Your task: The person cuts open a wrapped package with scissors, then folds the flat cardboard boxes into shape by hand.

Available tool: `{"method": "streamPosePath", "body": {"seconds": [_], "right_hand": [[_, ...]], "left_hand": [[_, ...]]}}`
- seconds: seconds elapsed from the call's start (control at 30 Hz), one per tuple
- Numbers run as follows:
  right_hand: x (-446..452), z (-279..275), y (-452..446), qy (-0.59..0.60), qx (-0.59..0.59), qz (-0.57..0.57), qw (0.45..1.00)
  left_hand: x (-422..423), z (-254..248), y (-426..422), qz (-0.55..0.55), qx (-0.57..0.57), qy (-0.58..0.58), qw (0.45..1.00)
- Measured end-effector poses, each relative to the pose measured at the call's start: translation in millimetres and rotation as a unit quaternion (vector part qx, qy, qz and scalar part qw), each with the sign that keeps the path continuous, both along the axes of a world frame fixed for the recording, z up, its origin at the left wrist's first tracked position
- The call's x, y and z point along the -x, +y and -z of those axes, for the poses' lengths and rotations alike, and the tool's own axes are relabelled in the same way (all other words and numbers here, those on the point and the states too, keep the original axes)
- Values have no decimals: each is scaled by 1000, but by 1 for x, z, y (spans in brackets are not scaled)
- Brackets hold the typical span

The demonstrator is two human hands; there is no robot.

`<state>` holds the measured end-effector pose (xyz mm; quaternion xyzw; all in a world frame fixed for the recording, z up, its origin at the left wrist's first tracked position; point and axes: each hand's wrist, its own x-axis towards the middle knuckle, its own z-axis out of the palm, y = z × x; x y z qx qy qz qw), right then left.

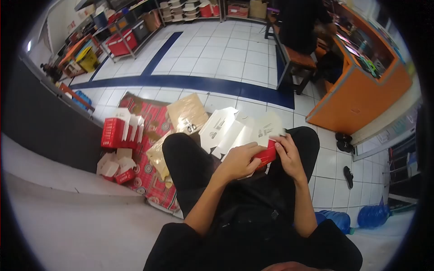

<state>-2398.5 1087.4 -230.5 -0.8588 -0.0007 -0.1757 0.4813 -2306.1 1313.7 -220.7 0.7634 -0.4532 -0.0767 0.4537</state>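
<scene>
Head view: left hand (243,161), right hand (290,157), both grips holding one carton (268,155); one scissors (191,127) nearby.

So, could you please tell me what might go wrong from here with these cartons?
The left hand and right hand both grip the red carton, so uneven pressure might crease its card. The white card panels spread near the left knee could get bent if that leg shifts. The stacked red boxes by the wall might topple if knocked.
</scene>
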Motion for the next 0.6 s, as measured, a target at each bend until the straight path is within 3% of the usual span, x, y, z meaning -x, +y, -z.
{"method": "streamPosePath", "body": {"seconds": [0.17,0.23,0.27,0.57,0.6], "right_hand": [[10,15,-8,39,-12,45,998],[10,28,-12,8,-81,105,991],[10,31,-12,7,-89,107,990],[3,13,15,31,-206,-2,978],[1,23,7,19,-174,-16,985]], "left_hand": [[-10,7,6,-31,78,41,996],[-7,-7,10,-77,33,183,980],[-10,-2,8,-89,70,107,988],[-13,-4,7,-146,91,158,972],[-13,-2,7,-153,92,142,974]]}}
